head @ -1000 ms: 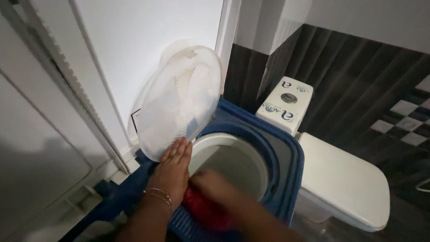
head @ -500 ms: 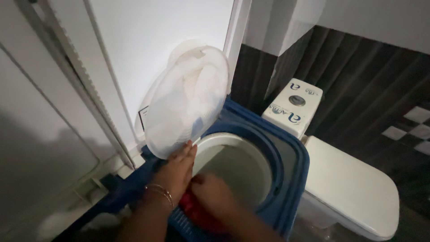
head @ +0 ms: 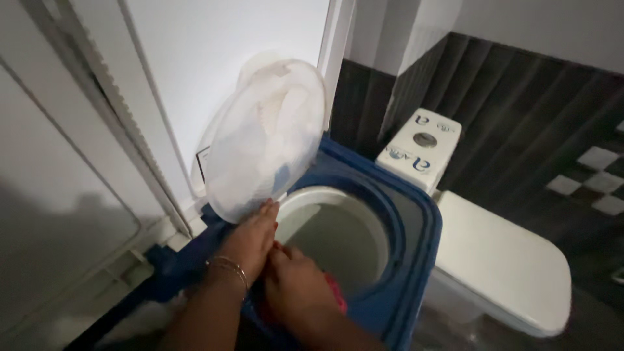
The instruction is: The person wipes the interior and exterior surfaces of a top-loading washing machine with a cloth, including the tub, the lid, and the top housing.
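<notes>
Risk: the translucent round plastic lid point(head: 266, 140) is propped upright only by left hand point(head: 250, 237) fingertips, flat and open; slip and it drops on both hands. Right hand point(head: 296, 286) curled on red cloth point(head: 335, 296), grip unclear, at the near rim of the blue machine's pale tub point(head: 344, 227). White toilet point(head: 500, 266) further right.

The blue washing machine point(head: 416, 221) stands on the dark floor point(head: 585, 325), with a red cloth point(head: 335, 296) on its rim.
</notes>
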